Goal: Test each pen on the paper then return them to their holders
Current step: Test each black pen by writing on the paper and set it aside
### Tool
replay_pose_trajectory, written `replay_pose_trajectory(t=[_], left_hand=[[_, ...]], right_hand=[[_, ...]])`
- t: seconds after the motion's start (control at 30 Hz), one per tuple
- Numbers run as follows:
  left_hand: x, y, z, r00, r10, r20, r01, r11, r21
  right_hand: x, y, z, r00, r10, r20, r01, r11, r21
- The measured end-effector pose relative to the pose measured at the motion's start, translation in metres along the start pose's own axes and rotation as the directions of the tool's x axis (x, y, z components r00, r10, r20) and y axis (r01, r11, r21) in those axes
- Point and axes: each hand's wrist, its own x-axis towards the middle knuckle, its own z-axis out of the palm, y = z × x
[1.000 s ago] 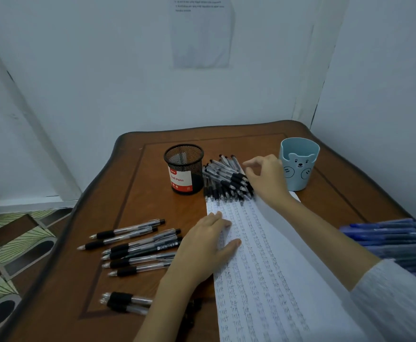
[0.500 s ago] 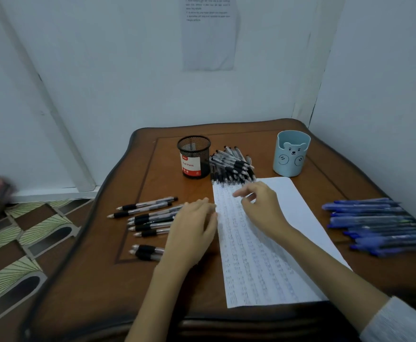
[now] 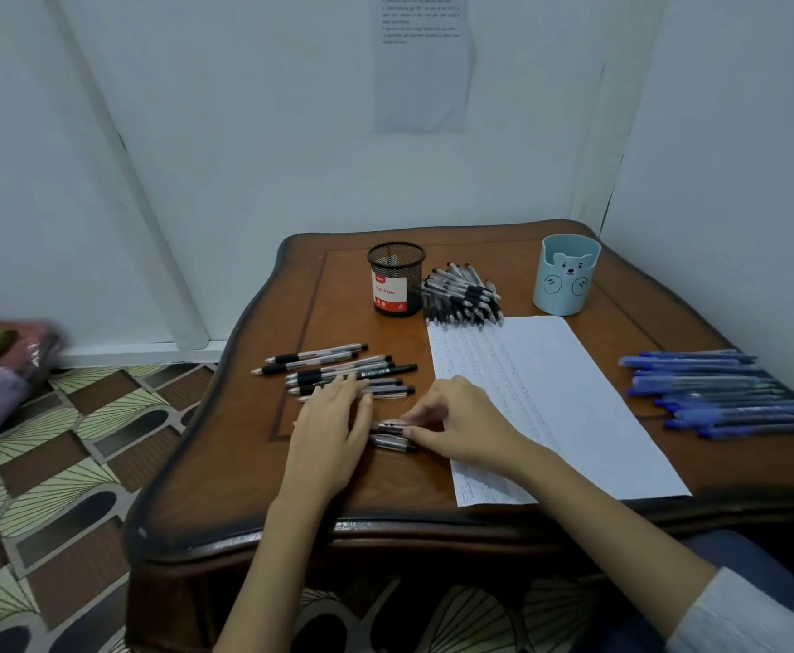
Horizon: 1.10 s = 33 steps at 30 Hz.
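Toward the tabletop's (image 3: 385, 487) left edge lie about seven black pens (image 3: 338, 367) in a row. The left hand (image 3: 334, 431) rests flat on the nearest ones, fingers straight, its grip holding nothing. Just beside it the right hand (image 3: 461, 426), moved here from the far end of the one paper (image 3: 574, 393), pinches one pen (image 3: 388, 425) of a pair. At the back stand a mesh holder (image 3: 396, 280), a pile (image 3: 463, 294) too tangled to count, and a bear holder (image 3: 567, 275). About ten blue pens (image 3: 715, 393) line the right edge.

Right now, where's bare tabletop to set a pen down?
Free: wood strip between the paper and the blue pens; back-left corner beside the mesh holder; near-left corner beside the left hand. Crowded: loose black pens left of the paper, pen pile behind it.
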Motion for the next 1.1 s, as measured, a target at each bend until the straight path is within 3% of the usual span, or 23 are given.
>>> replay_pose_trajectory(t=[0.1, 0.17, 0.23, 0.3, 0.4, 0.5, 0.57, 0.77, 0.87, 0.93, 1.03, 1.1], left_hand=[[0.0, 0.002, -0.001, 1.0, 0.024, -0.011, -0.024, 1.0, -0.017], [-0.001, 0.0, -0.001, 1.0, 0.022, -0.019, -0.023, 0.999, -0.043], [-0.002, 0.0, -0.002, 0.999, 0.031, -0.032, -0.033, 0.998, -0.06], [-0.003, 0.004, -0.004, 0.998, 0.047, -0.032, -0.049, 0.997, -0.054], [-0.003, 0.01, -0.003, 0.997, 0.074, -0.037, -0.075, 0.997, -0.032], [-0.005, 0.018, 0.001, 0.995, 0.091, -0.033, -0.093, 0.994, -0.059], [-0.006, 0.028, 0.006, 0.992, 0.125, -0.016, -0.126, 0.989, -0.076], [-0.005, 0.066, 0.027, 0.967, 0.234, 0.096, -0.223, 0.968, -0.113], [-0.005, 0.082, 0.038, 0.943, 0.293, 0.155, -0.277, 0.954, -0.119], [-0.006, 0.091, 0.044, 0.928, 0.324, 0.185, -0.303, 0.944, -0.132], [-0.008, 0.093, 0.055, 0.906, 0.333, 0.263, -0.311, 0.943, -0.121], [-0.008, 0.091, 0.059, 0.889, 0.32, 0.329, -0.305, 0.947, -0.096]], right_hand=[[-0.003, -0.005, -0.002, 0.997, -0.048, -0.055, 0.04, 0.989, -0.139], [-0.007, -0.007, -0.006, 0.993, -0.013, -0.12, 0.018, 0.999, 0.037], [-0.01, -0.007, -0.016, 0.982, 0.1, -0.16, -0.036, 0.933, 0.359], [-0.013, -0.004, -0.028, 0.957, 0.217, -0.194, -0.053, 0.785, 0.618], [-0.014, 0.001, -0.049, 0.911, 0.353, -0.215, 0.038, 0.448, 0.893], [-0.019, 0.008, -0.069, 0.885, 0.425, -0.187, 0.135, 0.149, 0.98], [-0.022, 0.017, -0.081, 0.87, 0.475, -0.134, 0.129, 0.043, 0.991], [-0.043, 0.042, -0.101, 0.844, 0.536, -0.03, 0.089, -0.085, 0.992], [-0.057, 0.053, -0.104, 0.885, 0.465, 0.003, 0.084, -0.168, 0.982], [-0.064, 0.058, -0.106, 0.917, 0.4, 0.008, 0.045, -0.123, 0.991], [-0.069, 0.063, -0.107, 0.876, 0.48, 0.033, -0.066, 0.053, 0.996], [-0.073, 0.069, -0.103, 0.854, 0.513, 0.087, -0.104, 0.004, 0.995]])
